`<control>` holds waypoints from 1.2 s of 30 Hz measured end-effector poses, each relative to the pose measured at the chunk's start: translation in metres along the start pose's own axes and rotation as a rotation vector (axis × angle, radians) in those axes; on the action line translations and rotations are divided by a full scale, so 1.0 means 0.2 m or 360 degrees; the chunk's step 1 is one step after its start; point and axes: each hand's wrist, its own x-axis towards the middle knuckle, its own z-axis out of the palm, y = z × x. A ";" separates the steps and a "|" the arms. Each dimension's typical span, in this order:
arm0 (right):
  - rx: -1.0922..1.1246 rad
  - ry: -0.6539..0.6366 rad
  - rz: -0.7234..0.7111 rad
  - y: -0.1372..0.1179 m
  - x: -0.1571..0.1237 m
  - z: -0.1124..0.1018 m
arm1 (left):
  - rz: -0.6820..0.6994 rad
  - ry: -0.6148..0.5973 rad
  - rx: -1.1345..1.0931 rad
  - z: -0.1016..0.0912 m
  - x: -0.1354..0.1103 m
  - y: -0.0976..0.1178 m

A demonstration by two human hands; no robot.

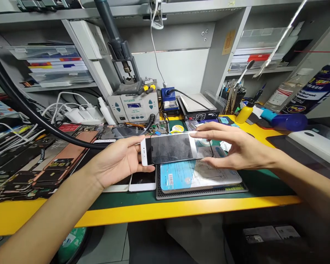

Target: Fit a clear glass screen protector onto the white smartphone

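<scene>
My left hand (119,156) grips a white smartphone (144,152) by its left end, thumb on top and fingers curled beneath. Over the phone's dark screen lies a clear, black-rimmed screen protector (172,148), shifted to the right so that its end sticks out past the phone. With thumb and fingers, my right hand (238,146) holds the long edges of this overhanging end. Both pieces are tilted slightly, above a blue and white book (181,179). The book rests on a dark textured pad (203,195). Whether the protector touches the screen, I cannot tell.
White phones (143,183) lie left of the pad, beside stacked phone parts (66,157). A soldering station (134,106) stands behind, with a black hose (44,123) arching across the left. A yellow bottle (244,112) and spray can (316,88) stand at right.
</scene>
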 end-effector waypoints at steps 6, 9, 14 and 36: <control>-0.0197 0.0064 0.0008 0.03 -0.08 -0.03 | 0.0051 -0.0090 0.0012 0.06 0.08 0.02; -0.0254 0.0076 0.0026 0.03 -0.10 -0.02 | 0.0064 -0.0119 -0.0001 0.08 0.09 0.01; -0.0390 0.0058 0.0030 0.04 -0.13 0.01 | 0.0139 -0.0119 0.0079 0.09 0.06 -0.01; -0.0632 0.0145 0.0115 0.09 -0.15 -0.01 | 0.0223 -0.0108 0.0161 -0.01 0.05 0.00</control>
